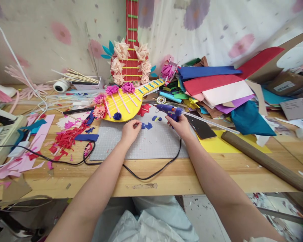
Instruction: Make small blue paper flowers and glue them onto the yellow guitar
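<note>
My right hand [181,127] is wrapped round a blue glue gun [166,109], nozzle toward the left, with a clear glue stick [204,121] jutting out of its back. My left hand [130,133] is closed in a pinch over the grey cutting mat [111,146]; what its fingertips hold, if anything, is too small to name. Right beside them lie small blue paper petals [148,126]. More cut pieces [157,118], blue with some yellow-green, rest below the nozzle. Behind the hands leans a yellow paper lute [133,108] with pink flowers and one blue flower [117,116].
A red paper guitar [131,27] with pale roses stands at the back. Red paper scraps [69,137] litter the left; coloured paper sheets [214,79] pile up at right. A phone [200,127] and a cardboard tube [262,158] lie right. The gun's black cord [151,178] loops in front.
</note>
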Motion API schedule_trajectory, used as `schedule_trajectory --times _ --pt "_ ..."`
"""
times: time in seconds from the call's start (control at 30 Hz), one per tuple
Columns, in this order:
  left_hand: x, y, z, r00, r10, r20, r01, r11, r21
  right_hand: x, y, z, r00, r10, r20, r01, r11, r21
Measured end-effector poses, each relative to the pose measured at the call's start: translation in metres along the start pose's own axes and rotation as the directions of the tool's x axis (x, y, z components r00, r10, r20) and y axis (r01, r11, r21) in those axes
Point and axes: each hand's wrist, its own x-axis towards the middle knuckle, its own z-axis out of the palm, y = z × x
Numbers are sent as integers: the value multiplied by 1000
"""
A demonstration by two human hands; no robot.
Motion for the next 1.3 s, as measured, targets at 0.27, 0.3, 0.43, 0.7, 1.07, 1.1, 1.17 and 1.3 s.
schedule_trajectory --times 0.27,0.3,0.43,0.7,1.07,1.1,1.17,1.3 --pt "-2 3 -5 992 -126 -11 124 984 -125 -16 -19 -3 918 -20 396 -22 995 102" --pt "-2 3 -5 991 -135 -17 132 984 -121 -16 -20 -3 909 -39 416 -1 995 96" --pt "-3 0 -6 987 -155 -36 151 983 -104 -15 -17 0 899 -99 427 79 995 64" --pt "-2 0 -6 987 -157 -33 154 985 -83 -12 -4 7 873 -171 456 199 980 -14" --pt "-3 -1 -6 988 -150 -22 146 982 -116 -12 -6 8 879 -170 446 209 977 -40" --pt "-3 -1 -6 989 -148 -21 144 983 -114 -12 -6 8 879 -172 445 210 977 -36" --pt "-2 -2 -6 990 -143 -19 140 984 -105 -12 -6 8 880 -170 444 205 978 -33" --pt "-3 -1 -7 990 -141 -10 139 986 -97 -13 -8 8 879 -164 447 204 978 -43"
